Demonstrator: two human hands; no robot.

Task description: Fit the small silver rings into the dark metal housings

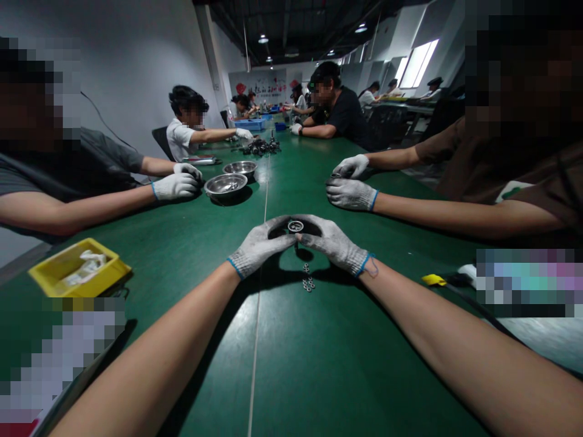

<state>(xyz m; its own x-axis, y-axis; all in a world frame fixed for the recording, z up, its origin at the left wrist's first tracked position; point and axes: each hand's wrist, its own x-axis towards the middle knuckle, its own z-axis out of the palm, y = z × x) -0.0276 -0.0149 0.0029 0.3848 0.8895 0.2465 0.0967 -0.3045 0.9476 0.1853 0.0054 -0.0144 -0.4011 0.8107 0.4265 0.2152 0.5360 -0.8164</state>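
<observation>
Just beyond the loose small metal pieces (pixel 305 283), left hand (pixel 264 244) and right hand (pixel 331 241), both gloved and half-curled, held a round metal part (pixel 296 227) between them; pieces lay separate, amount finished not discernible.

- Workshop, by the look of it: hand assembly of sm. metal parts.
- Long green table (pixel 300 370) down the rm., w/ ppl (pixel 348 112) along both sides.
- White work gloves (pixel 350 194) on many of them.
- Sm. metal pcs (pixel 308 284) on tabletop, steel bowls (pixel 226 195) nearby, dark parts pile (pixel 262 147) farther back.
- Yellow bin (pixel 93 279) & blue tray (pixel 249 125), i.e. storage at the bench.
- Dark ceiling (pixel 291 27) w/ lamps (pixel 263 40); wall banner (pixel 268 83) w/ Chinese chars.
</observation>
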